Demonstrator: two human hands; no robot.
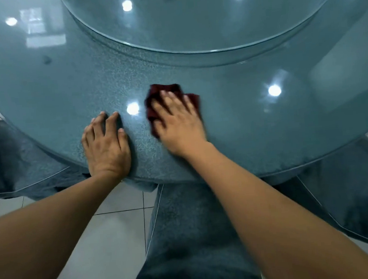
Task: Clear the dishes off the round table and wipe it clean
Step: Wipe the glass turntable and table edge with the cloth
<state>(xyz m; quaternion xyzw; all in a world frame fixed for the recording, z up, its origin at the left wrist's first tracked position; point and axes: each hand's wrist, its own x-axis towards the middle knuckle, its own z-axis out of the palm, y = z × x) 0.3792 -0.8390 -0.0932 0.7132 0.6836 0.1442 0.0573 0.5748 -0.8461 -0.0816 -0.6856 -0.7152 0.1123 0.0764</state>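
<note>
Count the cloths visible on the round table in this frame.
1. A dark red cloth lies on the glass table near its front edge, pressed flat under the right hand. The table's far side is out of frame.

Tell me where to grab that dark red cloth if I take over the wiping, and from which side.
Pinch the bunched far edge of the dark red cloth, coming from the far side. The right hand lies flat over its near part, and that edge sticks out uncovered.
</note>
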